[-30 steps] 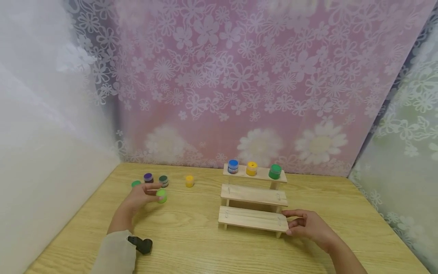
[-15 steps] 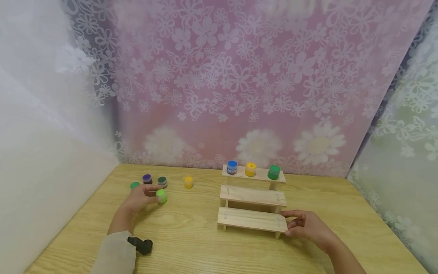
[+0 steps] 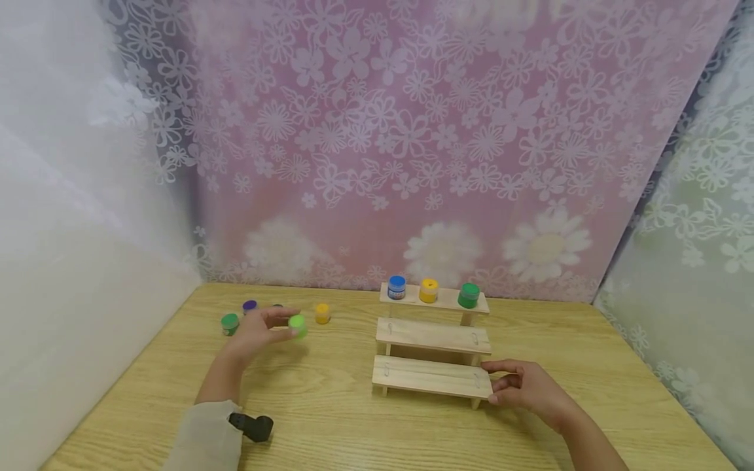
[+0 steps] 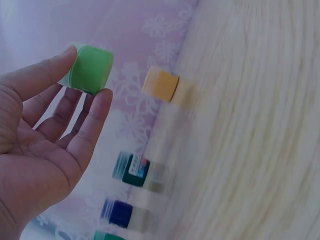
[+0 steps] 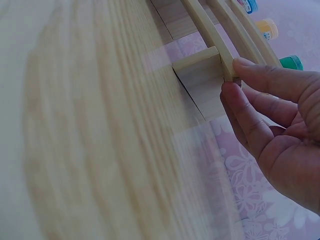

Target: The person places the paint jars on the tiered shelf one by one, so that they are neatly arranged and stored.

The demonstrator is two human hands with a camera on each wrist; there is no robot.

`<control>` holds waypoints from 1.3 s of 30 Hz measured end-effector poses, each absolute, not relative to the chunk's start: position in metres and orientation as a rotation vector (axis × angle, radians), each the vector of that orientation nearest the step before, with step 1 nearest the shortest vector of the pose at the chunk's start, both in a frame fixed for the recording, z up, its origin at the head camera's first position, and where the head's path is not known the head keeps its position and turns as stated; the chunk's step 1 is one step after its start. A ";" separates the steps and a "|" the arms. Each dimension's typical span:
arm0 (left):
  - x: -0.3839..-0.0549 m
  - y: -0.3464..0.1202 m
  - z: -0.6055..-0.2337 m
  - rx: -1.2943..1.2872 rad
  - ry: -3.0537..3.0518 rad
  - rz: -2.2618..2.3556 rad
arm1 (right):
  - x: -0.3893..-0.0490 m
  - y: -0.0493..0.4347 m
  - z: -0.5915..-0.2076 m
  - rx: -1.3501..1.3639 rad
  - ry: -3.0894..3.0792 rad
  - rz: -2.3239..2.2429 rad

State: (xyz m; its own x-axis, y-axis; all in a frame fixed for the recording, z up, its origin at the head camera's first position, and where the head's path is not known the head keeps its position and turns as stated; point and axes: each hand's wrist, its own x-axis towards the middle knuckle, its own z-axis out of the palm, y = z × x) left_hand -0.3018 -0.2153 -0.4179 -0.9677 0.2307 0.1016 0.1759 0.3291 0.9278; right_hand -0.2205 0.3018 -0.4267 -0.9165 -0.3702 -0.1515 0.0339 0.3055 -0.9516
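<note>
My left hand (image 3: 259,335) pinches a light green paint jar (image 3: 297,326) between thumb and fingers. In the left wrist view this jar (image 4: 91,69) is held up off the table. At the lower right corner of a three-step wooden rack (image 3: 432,379), my right hand (image 3: 533,394) grips the end of the bottom shelf. The right wrist view has thumb and fingertips on either side of that shelf's end (image 5: 227,70). On the top shelf stand a blue jar (image 3: 396,288), a yellow jar (image 3: 429,290) and a green jar (image 3: 468,296).
Beside the left hand stand a green jar (image 3: 230,324), a purple-lidded jar (image 3: 250,307) and a dark green jar (image 4: 136,170), mostly hidden in the head view. A yellow jar (image 3: 322,313) is a little to their right. A flowered curtain (image 3: 353,163) hangs behind the table.
My left hand has lifted the light green jar from the table and moved it right and slightly up in view. The right hand keeps its grip on the rack.
</note>
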 end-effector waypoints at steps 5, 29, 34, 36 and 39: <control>-0.300 -0.202 -0.413 0.418 2.495 1.762 | -0.220 0.302 -0.427 -0.303 2.238 -1.642; -0.286 -0.132 -0.377 0.585 2.475 1.813 | -0.218 0.300 -0.425 -0.295 2.248 -1.634; -0.284 -0.121 -0.370 0.624 2.477 1.797 | -0.218 0.301 -0.426 -0.295 2.244 -1.640; -0.282 -0.116 -0.367 0.659 2.464 1.795 | -0.218 0.301 -0.427 -0.301 2.244 -1.640; -0.281 -0.110 -0.363 0.705 2.455 1.795 | -0.219 0.301 -0.428 -0.301 2.245 -1.641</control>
